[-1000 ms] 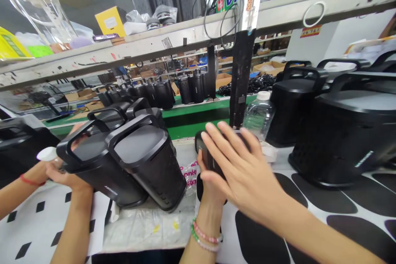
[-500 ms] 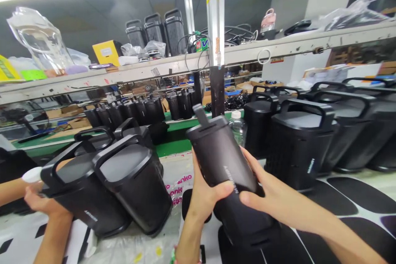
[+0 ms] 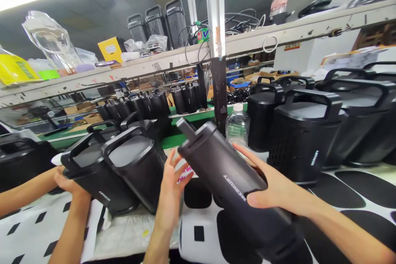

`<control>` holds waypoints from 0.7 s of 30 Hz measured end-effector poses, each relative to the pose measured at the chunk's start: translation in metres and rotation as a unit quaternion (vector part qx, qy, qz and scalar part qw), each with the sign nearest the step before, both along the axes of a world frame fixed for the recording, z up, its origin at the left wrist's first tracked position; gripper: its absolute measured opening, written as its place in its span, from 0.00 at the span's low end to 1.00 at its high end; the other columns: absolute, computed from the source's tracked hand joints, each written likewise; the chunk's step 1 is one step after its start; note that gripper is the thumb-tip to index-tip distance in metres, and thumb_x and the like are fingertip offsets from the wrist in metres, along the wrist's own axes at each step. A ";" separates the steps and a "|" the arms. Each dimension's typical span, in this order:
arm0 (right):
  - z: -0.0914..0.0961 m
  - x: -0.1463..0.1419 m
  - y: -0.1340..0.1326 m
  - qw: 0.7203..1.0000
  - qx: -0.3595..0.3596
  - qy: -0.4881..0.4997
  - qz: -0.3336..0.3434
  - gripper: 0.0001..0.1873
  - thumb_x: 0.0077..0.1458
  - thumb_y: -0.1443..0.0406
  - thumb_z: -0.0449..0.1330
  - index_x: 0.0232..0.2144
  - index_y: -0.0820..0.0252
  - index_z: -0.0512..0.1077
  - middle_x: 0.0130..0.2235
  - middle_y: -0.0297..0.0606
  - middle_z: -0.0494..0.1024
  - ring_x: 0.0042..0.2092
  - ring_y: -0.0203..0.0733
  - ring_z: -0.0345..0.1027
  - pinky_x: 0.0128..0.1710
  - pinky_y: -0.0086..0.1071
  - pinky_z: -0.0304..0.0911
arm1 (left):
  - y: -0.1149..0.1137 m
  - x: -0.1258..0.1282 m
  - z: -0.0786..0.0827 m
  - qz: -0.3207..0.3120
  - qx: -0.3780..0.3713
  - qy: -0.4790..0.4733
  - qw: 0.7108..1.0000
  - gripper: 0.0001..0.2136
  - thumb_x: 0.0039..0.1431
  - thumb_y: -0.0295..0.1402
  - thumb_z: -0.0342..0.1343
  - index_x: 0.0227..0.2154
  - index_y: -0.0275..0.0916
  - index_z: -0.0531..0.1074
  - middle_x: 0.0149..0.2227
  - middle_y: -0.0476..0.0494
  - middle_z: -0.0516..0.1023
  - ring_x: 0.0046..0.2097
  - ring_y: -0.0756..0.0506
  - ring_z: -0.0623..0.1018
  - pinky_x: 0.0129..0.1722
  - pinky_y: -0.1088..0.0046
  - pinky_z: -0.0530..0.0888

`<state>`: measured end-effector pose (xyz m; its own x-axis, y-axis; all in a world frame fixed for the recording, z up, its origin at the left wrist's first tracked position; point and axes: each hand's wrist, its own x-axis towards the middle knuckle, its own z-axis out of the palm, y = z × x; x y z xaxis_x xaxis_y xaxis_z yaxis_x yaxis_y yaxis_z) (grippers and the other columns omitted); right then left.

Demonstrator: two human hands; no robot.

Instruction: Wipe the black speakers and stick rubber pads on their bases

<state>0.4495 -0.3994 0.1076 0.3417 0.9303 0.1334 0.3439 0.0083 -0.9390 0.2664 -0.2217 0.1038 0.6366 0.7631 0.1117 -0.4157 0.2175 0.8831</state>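
Note:
A black portable speaker (image 3: 225, 173) with MERKURY lettering and a top handle is tilted, its top leaning left. My right hand (image 3: 272, 185) grips it across the body, thumb on the front near the lettering. Just left of the speaker, my left hand (image 3: 175, 187) is off it with the fingers apart. Below lies a white sheet with black rounded shapes (image 3: 207, 235). Two similar speakers stand to the left, the nearer one (image 3: 136, 169) beside my left hand.
A co-worker's hands (image 3: 72, 189) are at the left speakers. More black speakers (image 3: 306, 140) crowd the right side. A clear bottle (image 3: 237, 126) stands behind the held speaker. A metal post (image 3: 216, 16) and a white shelf (image 3: 148, 64) cross the back.
My left hand has let go of the speaker and moved left. The speaker leans further left in my right hand. The whole view has shifted slightly.

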 end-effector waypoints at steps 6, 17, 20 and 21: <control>0.006 0.007 0.000 0.922 -0.080 -0.377 0.043 0.62 0.35 0.57 0.72 0.69 0.44 0.47 0.66 0.44 0.59 0.63 0.63 0.57 0.61 0.56 0.56 | 0.022 -0.032 -0.025 -0.026 -0.154 0.092 0.983 0.30 0.55 0.58 0.54 0.45 0.36 0.78 0.45 0.35 0.81 0.46 0.39 0.80 0.39 0.68 0.79; 0.004 0.094 0.065 0.977 -0.086 -0.191 -0.050 0.28 0.53 0.50 0.57 0.51 0.58 0.75 0.46 0.42 0.80 0.37 0.44 0.75 0.42 0.40 0.70 | 0.018 -0.018 -0.087 0.107 -0.195 0.101 0.970 0.17 0.43 0.35 0.73 0.36 0.33 0.77 0.27 0.48 0.80 0.24 0.52 0.77 0.20 0.82 0.70; -0.018 0.117 0.086 0.969 -0.134 -0.205 -0.041 0.14 0.40 0.56 0.66 0.29 0.58 0.80 0.29 0.37 0.79 0.28 0.43 0.72 0.34 0.37 0.68 | 0.015 -0.017 -0.086 0.107 -0.215 0.079 0.968 0.16 0.45 0.37 0.73 0.34 0.33 0.77 0.26 0.49 0.79 0.21 0.53 0.75 0.17 0.82 0.68; -0.025 0.120 0.090 0.966 -0.143 -0.213 -0.041 0.10 0.37 0.57 0.67 0.22 0.57 0.78 0.24 0.36 0.77 0.28 0.44 0.71 0.34 0.37 0.68 | 0.015 -0.017 -0.086 0.107 -0.221 0.071 0.967 0.16 0.46 0.38 0.72 0.34 0.33 0.77 0.26 0.49 0.79 0.20 0.54 0.73 0.16 0.82 0.66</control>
